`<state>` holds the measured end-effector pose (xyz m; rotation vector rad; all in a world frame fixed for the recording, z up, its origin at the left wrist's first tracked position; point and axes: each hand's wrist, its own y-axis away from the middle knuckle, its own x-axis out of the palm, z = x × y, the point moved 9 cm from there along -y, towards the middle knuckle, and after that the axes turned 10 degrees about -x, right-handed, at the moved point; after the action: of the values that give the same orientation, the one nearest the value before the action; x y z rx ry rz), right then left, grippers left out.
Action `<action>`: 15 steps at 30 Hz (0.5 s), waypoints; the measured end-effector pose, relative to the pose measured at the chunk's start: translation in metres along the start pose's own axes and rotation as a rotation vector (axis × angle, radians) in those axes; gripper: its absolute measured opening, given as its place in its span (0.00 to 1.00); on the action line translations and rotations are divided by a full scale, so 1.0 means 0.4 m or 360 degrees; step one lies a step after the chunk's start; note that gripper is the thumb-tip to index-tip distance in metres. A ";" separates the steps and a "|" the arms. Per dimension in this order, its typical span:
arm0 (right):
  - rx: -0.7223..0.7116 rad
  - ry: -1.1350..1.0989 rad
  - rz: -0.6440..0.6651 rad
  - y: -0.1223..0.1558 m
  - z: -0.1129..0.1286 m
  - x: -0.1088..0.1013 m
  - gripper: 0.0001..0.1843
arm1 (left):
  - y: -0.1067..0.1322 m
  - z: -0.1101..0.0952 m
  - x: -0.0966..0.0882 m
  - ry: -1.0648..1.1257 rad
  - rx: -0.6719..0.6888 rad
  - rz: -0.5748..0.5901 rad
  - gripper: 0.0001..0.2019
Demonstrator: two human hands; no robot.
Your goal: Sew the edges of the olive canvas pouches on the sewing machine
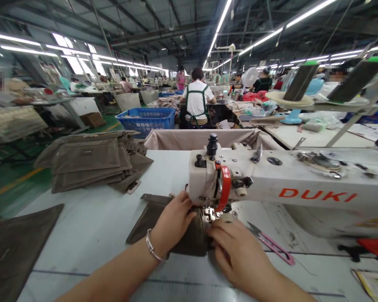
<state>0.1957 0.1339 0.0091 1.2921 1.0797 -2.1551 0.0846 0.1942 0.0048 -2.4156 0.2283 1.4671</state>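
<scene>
A dark grey-brown fabric piece (192,243) lies flat on the table of a white sewing machine (258,184), its right edge by the metal presser foot (208,214). My left hand (173,220), with a bracelet at the wrist, rests over the upper part of the fabric, fingers bent and gripping it beside the machine head. On the other side, my right hand (239,247) has its fingers closed at the fabric's right edge, just in front of the foot. The fingertips of both hands are partly hidden. Pink-handled thread snips (275,247) lie right of my right hand.
Similar fabric pieces are stacked in a pile (88,157) at the back left; another fabric piece (19,247) lies nearer. Beyond the table are a cloth-lined bin (176,136), a blue crate (145,119) and a seated person (198,98). Thread cones (300,82) stand at right.
</scene>
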 end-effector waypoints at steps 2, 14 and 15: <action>0.0175 0.0054 -0.0091 0.013 -0.037 -0.025 0.12 | 0.020 -0.009 0.009 -0.0007 0.0108 0.0063 0.09; -0.0085 -0.0151 0.0034 -0.004 0.018 0.033 0.23 | 0.021 -0.020 0.042 -0.0127 0.0429 0.0208 0.14; -0.0074 -0.0168 0.0030 -0.003 0.021 0.036 0.23 | 0.024 -0.021 0.041 -0.0128 0.0433 0.0214 0.14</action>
<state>0.1831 0.1286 -0.0007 1.1498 1.0645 -2.1456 0.0966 0.1828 -0.0079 -2.1564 0.5438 1.4779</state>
